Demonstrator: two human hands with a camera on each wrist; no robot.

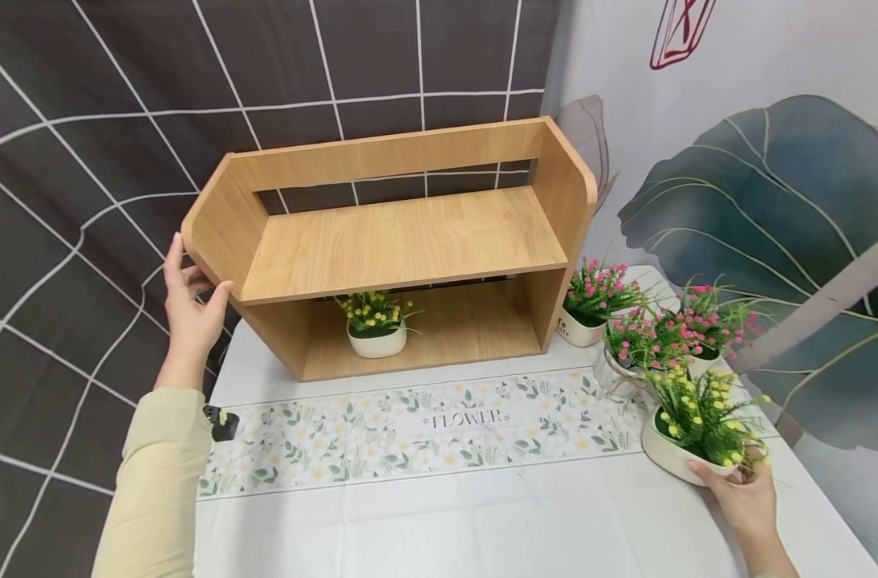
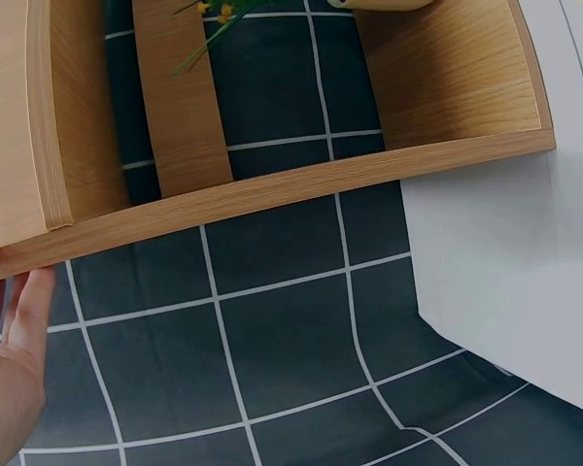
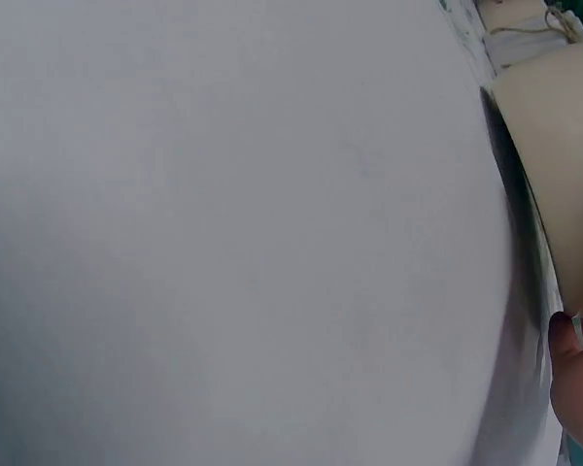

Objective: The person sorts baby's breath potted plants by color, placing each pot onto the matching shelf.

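A two-tier wooden shelf (image 1: pixel 410 241) stands against the dark tiled-pattern backdrop. My left hand (image 1: pixel 193 309) grips the front edge of its left side panel; in the left wrist view the fingers (image 2: pixel 31 311) lie under the panel's edge. Over at the right, my right hand (image 1: pixel 745 502) holds the near end of a potted plant with yellow flowers (image 1: pixel 699 417), its thumb against the oval cream pot (image 3: pixel 564 165). Most of that hand lies outside the right wrist view. Another small yellow-flowered pot (image 1: pixel 377 325) sits on the shelf's lower board.
Pink-flowered potted plants (image 1: pixel 644 341) cluster beside the shelf's right side, close behind the held pot. A floral runner (image 1: pixel 410 433) printed "FLOWER" crosses the white table (image 1: pixel 424 530). A small black object (image 1: pixel 221 423) shows by the left sleeve.
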